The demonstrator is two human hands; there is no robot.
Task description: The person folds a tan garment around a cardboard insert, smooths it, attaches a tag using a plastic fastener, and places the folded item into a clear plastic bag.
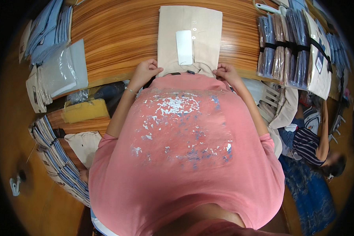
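A folded beige shirt (169,31) lies on the wooden table right in front of me, its collar end toward my body. Small buttons run down its middle, and a blank-looking white hang tag (184,48) rests on top. At the near left corner of the shirt, my left hand (147,73) has thumb and fingers closed on the edge. My right hand (227,74) pinches the near right corner in the same way. The collar's nearest part is hidden behind my pink top.
Clear plastic bags (61,70) and folded blue shirts (47,33) are at the table's left. Strapped stacks of bagged shirts (285,49) stand on the right. Below left hang bundled garments (59,161). Another person in a striped top (307,145) is at the right.
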